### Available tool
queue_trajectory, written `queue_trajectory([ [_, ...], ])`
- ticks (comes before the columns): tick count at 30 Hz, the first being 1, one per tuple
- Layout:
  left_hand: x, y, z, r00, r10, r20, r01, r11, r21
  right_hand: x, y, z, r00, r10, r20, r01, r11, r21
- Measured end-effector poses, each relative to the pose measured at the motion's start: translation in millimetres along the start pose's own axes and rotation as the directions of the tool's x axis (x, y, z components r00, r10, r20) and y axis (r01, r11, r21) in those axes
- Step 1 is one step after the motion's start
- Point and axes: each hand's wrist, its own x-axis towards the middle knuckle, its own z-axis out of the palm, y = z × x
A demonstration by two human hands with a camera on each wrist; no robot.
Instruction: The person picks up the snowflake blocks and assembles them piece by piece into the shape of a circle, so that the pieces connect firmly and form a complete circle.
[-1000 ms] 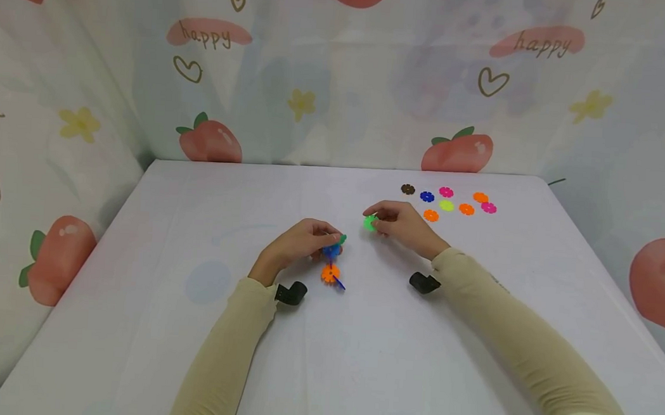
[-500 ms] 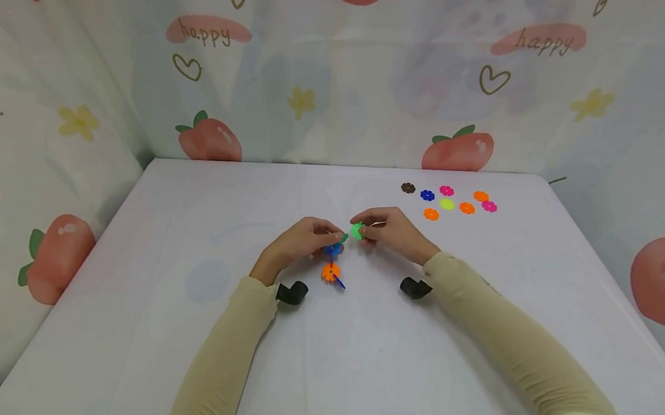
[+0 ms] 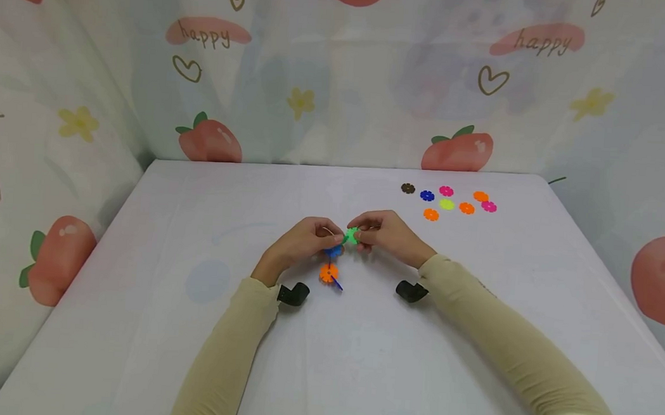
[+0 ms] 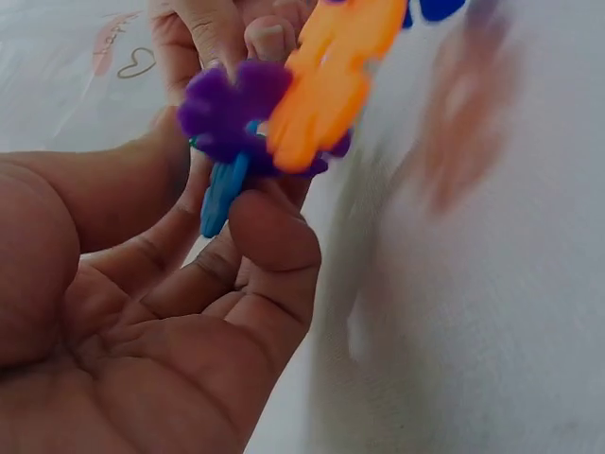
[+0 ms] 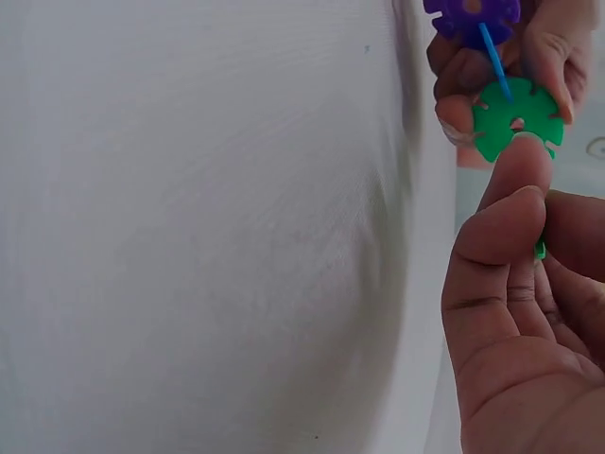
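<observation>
Bright green disc (image 3: 353,235), pinched by your right hand (image 3: 390,235) in the head view, sits near the linked discs (image 3: 333,251) your left hand (image 3: 303,242) grips. Left wrist view: a blue disc (image 4: 221,197) shows between your fingers (image 4: 274,233). Right wrist view: your fingers mostly hide the pinched disc.

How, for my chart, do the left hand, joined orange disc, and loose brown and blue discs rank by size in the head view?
1. Left hand, largest
2. Joined orange disc
3. Brown disc and blue disc: too alike to rank
</observation>
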Motion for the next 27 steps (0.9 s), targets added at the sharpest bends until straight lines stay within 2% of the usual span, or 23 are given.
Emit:
queue_trajectory([
  [6,3.1,-0.3,5.4,0.999,-0.023,-0.041,0.022,1.0,-0.022,0.0,-1.8,6.2,1.0,0.004,-0.019,-0.004,0.999,0.042],
  [13,2.0,2.9,6.0,0.996,-0.026,-0.087,0.024,0.999,-0.023,0.5,-2.2,13.4,0.997,0.048,-0.056,-0.041,0.992,0.117],
  [17,1.6,4.0,6.0,0.995,-0.021,-0.094,0.018,0.999,-0.031,-0.1,-3.5,17.3,0.995,0.06,-0.079,-0.047,0.986,0.159],
  [27,4.0,3.5,6.5,0.99,-0.069,-0.121,0.063,0.997,-0.051,-1.4,-6.7,31.9,0.985,0.078,-0.154,-0.04,0.971,0.234],
])
